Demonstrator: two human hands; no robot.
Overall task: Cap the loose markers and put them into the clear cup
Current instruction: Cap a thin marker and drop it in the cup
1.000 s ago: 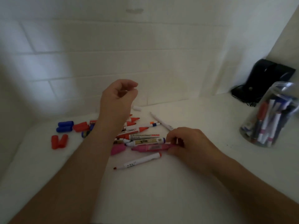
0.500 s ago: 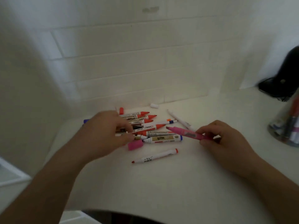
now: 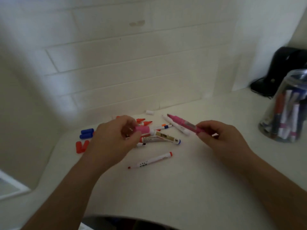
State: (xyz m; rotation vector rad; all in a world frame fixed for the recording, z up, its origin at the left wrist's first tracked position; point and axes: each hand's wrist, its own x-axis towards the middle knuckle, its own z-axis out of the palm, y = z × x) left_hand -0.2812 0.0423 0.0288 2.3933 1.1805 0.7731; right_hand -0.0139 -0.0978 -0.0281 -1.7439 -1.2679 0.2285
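Pink marker (image 3: 184, 124), uncapped, is pinched at its rear end by the curled fingers of the right hand (image 3: 219, 136), raised above the white table (image 3: 182, 188) with its tip pointing up and left; the left hand (image 3: 114, 138) pinches the pink cap (image 3: 142, 129) between thumb and fingers, apart from the tip; loose markers (image 3: 159, 137) lie beneath; the clear cup (image 3: 285, 108), holding markers, stands well apart at right.
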